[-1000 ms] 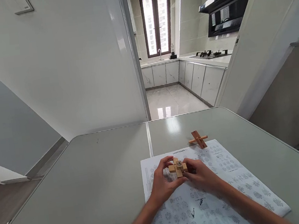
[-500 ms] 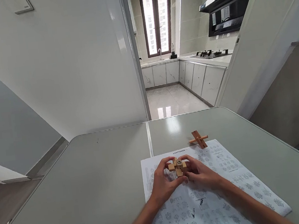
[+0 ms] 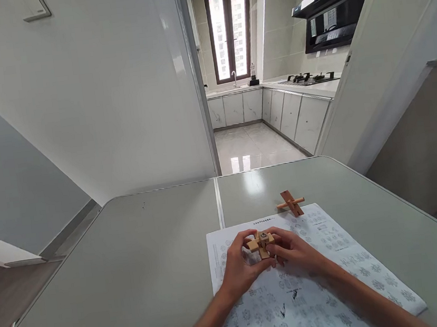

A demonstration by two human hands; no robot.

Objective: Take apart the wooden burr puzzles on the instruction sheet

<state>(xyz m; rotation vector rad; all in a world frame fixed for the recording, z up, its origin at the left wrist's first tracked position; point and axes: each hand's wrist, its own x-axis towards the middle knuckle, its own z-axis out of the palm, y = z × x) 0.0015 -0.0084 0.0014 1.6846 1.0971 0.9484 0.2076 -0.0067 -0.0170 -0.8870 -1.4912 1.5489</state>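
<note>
while the wooden puzzle (image 3: pixel 262 241) is held just above the printed sheet (image 3: pixel 334 260), at the near middle of the desk (image 3: pixel 134 258), it is pinched from both sides. the left hand (image 3: pixel 237 270) has its fingers (image 3: pixel 239 238) closed on the left arm of the cross, and the right hand (image 3: pixel 298 252) has its fingers (image 3: pixel 282 238) closed on the right arm. the puzzle sits tilted between them.

risks, as judged:
- uneven pressure from either side could push a bar out of its slot, and the pieces would fall apart onto the sheet.
- a slackened grip could drop the whole puzzle, and a loose bar might roll off the paper.
- a second wooden cross (image 3: pixel 291 203) lies at the sheet's far edge, well apart from the hands. a stray piece could get mixed with it.
- the desk has a seam down its middle, where a small part might catch.
</note>
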